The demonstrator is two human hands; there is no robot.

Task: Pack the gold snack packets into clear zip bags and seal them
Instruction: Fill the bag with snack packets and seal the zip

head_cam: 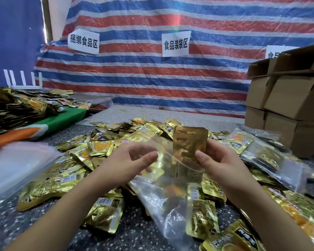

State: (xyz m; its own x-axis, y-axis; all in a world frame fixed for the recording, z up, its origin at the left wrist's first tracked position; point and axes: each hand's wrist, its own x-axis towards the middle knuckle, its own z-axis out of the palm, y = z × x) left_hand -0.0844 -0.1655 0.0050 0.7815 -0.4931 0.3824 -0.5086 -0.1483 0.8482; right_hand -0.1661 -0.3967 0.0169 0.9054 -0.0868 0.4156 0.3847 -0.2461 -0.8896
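My left hand (132, 161) holds the open mouth of a clear zip bag (163, 171) with a red zip line, fingers curled on its near edge. My right hand (219, 161) grips a gold snack packet (188, 142), held upright with its lower half inside the bag's mouth. More gold is visible through the bag's plastic below. A heap of loose gold packets (101, 147) covers the speckled table (134, 236) around and under both hands.
Filled clear bags (272, 156) lie at the right. A stack of empty clear bags (13, 165) sits at the left. Cardboard boxes (290, 98) stand at the back right. More gold packets (16, 107) pile on a green and orange surface at the back left.
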